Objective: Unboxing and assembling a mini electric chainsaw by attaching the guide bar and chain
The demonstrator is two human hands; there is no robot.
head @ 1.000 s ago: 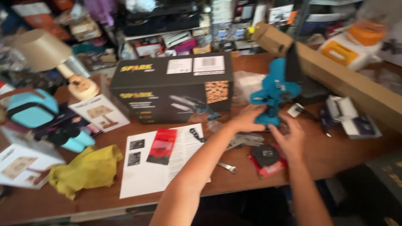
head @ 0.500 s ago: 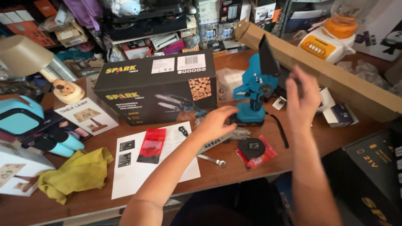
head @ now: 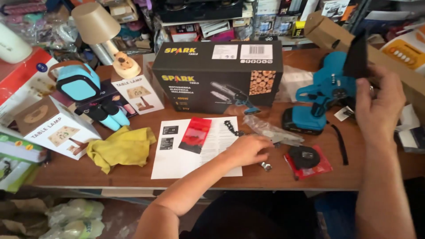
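My left hand (head: 248, 149) rests fingers curled on the clear plastic bag (head: 272, 131), a small metal wrench (head: 265, 166) just beside it. My right hand (head: 376, 104) pinches a flat black plastic cover (head: 357, 55) raised beside the blue cordless mini chainsaw (head: 321, 95), with the black cardboard box (head: 219, 75) beyond my left fingers.

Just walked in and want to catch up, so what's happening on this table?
A person is working at a cluttered wooden table. The right hand holds a black flat piece up beside a blue power tool. The left hand rests on a clear plastic bag, near a paper sheet and a black box.
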